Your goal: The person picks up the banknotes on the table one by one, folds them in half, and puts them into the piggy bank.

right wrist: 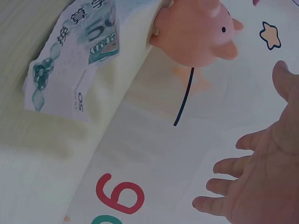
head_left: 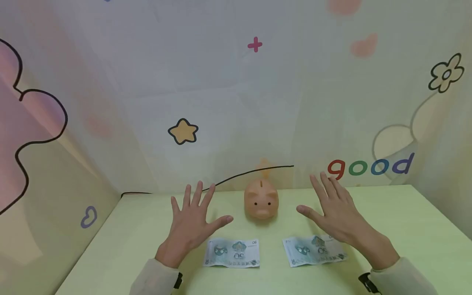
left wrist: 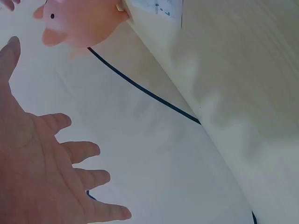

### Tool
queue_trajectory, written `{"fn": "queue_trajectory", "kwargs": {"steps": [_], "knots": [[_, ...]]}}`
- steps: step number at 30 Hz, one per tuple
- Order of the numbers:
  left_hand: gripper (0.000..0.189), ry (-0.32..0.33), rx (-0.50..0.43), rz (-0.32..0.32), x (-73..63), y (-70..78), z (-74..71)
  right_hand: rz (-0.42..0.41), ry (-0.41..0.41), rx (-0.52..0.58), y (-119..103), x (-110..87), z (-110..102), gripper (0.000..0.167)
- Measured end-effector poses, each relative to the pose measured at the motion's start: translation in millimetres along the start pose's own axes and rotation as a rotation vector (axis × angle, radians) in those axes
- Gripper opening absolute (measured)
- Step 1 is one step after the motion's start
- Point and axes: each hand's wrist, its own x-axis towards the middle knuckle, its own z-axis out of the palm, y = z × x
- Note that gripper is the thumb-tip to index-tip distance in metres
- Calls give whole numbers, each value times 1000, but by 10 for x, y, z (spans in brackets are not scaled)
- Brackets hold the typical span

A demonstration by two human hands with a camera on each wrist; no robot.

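A pink piggy bank [head_left: 261, 200] with a coin slot on top stands toward the back of the table, between the two hands. Fingers spread wide, the left hand [head_left: 193, 227] hovers left of it and holds nothing. On the other side the right hand [head_left: 335, 211] is raised with straight fingers, also holding nothing. Two greenish paper notes marked 50 lie in front of the piggy bank: a left note [head_left: 231, 253] near the left wrist, and a right note [head_left: 311, 250], slightly creased, partly covered by the right hand. Both wrist views show the open palms apart from the pig.
The pale yellow-green table [head_left: 273, 280] meets a white cloth backdrop [head_left: 228, 123] right behind the piggy bank. Printed on the cloth are a star [head_left: 183, 131], the word good [head_left: 370, 166] and a flower. More cloth rises at the left and right sides.
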Motion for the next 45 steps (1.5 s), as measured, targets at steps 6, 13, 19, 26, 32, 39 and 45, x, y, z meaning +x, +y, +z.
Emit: {"fn": "queue_trajectory", "kwargs": {"steps": [6,13,19,26,32,39,45], "knots": [[104,42,-28,16,26,-33,-83,-37,8,19,-46,68,-76,105],[105,11,-41,21,-2,-67,-89,-51,-14,75,-80,46,-62,103],[98,-36,-104,94,-27,-108,-168,-59,-57,170,-151,27,-43,101],[85,-166,-295,98,-59,-162,-198,-52,-70,297,-289,10,-67,86],[62,-261,-423,129,-94,-254,-188,-63,-121,438,-400,61,-12,66],[59,-332,-457,115,-94,-326,-108,-56,-188,494,-558,140,212,36],[55,-373,-473,59,-128,-343,4,-62,-229,489,-678,161,465,26]]}}
